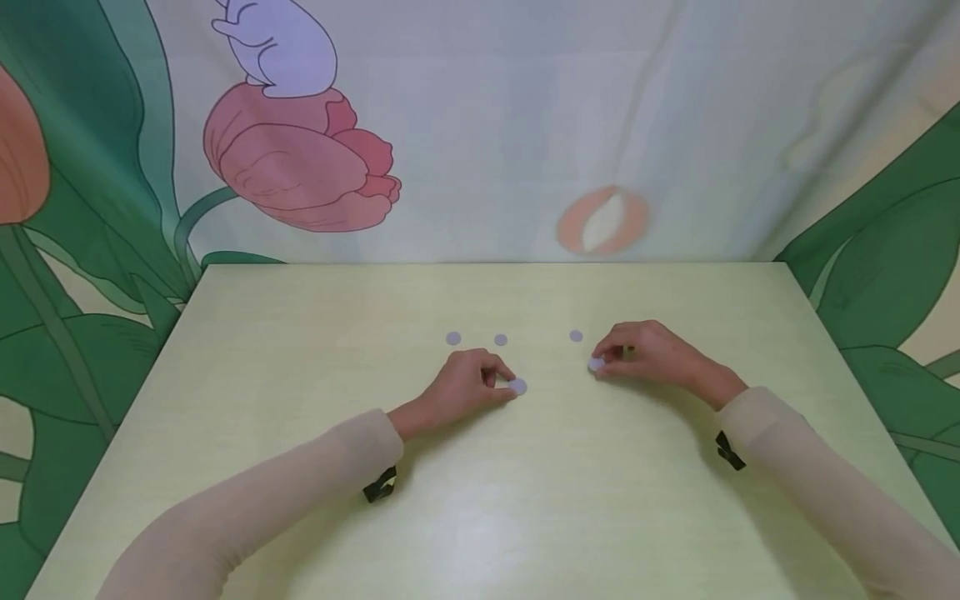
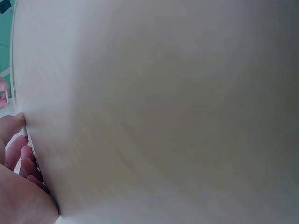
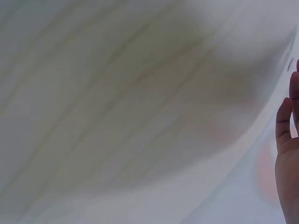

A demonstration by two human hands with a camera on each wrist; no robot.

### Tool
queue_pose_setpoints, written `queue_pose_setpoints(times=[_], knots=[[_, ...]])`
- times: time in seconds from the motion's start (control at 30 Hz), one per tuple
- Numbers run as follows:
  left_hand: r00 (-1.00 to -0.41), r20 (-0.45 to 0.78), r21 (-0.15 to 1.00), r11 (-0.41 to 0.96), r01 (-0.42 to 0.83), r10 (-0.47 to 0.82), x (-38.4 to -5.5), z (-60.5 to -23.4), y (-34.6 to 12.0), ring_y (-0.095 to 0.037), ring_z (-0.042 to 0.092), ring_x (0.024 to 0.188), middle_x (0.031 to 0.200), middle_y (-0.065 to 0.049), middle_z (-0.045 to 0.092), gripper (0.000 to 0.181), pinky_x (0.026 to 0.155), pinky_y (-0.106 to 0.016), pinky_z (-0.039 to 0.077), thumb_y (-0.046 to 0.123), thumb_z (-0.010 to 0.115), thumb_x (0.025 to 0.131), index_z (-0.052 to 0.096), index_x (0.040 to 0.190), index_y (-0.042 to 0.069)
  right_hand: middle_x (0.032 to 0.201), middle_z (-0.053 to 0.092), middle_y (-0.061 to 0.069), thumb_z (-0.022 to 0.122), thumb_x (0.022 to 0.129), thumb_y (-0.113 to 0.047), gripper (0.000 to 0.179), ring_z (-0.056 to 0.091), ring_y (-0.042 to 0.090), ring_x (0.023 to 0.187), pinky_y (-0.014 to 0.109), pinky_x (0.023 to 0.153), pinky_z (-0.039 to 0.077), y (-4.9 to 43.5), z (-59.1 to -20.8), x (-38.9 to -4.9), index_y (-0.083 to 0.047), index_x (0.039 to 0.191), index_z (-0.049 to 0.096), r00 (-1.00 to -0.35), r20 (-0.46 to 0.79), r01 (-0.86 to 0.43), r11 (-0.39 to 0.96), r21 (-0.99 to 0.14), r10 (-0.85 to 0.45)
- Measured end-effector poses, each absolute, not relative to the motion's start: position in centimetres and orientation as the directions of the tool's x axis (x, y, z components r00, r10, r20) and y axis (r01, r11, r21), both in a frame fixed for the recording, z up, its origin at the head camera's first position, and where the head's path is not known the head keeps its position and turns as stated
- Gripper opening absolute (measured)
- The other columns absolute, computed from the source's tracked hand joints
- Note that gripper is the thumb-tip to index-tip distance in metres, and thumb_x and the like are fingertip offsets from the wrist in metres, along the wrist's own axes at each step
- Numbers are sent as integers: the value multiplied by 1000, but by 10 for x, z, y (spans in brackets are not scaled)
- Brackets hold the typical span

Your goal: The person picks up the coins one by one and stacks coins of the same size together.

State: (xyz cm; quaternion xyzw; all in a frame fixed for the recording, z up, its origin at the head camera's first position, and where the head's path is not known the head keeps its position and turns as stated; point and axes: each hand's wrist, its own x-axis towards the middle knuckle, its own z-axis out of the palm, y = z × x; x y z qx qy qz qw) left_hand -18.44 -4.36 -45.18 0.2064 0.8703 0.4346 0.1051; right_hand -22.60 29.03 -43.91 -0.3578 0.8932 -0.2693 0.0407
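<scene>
Between thumb and index finger, my left hand pinches a small pale disc near the middle of the table. To the right, my right hand pinches another pale disc by its edge. Three similar discs lie flat in a loose row behind the hands: a left one, a middle one and a right one. The left wrist view catches part of the left hand low over the tabletop. Only some fingers and the palm edge of the right hand enter the right wrist view.
The pale yellow table fills the lower view. A printed curtain with a tulip and a white animal hangs behind its far edge. Green leaf-patterned cloth flanks the sides. Dark straps show under both sleeves.
</scene>
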Motion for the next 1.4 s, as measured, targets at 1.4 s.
queue_pose_setpoints(times=[1.4], knots=[[-898,-8,801,540,257,440,-184,-455,-44,-14,49,72,72,-1,55,15,69,-26,42,17,84,85,80,98,11,76,57,-16,89,78,-17,18,54,5,72,26,65,49,268,-448,-222,-17,93,81,-665,288,-710,462,-532,-689]])
